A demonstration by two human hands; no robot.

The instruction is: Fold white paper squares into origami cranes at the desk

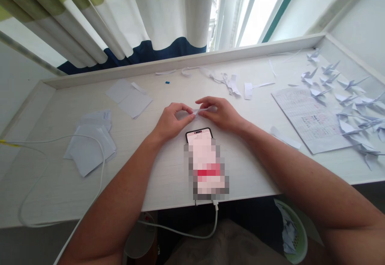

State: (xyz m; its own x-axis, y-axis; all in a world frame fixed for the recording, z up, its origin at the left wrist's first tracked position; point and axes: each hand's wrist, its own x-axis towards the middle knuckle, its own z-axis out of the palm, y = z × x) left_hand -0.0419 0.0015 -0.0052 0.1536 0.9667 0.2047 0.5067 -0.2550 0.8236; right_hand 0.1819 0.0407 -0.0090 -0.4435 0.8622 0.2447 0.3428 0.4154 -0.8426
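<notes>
My left hand [171, 121] and my right hand [221, 113] meet at the middle of the white desk [168, 176], both pinching a small folded piece of white paper [196, 111] that lies on the desktop. The left thumb and forefinger close on its left end. The right fingers press down on its right part, hiding most of it. Just in front of my hands a phone [206, 164] lies face up with its screen lit, a white cable [210, 227] plugged into its near end.
Several folded paper cranes [345, 96] lie at the right beside a printed sheet [313, 120]. Cut paper squares [90, 144] and more sheets [129, 98] sit left. Paper strips [231, 84] lie near the back rim. A bin [296, 235] stands below the desk.
</notes>
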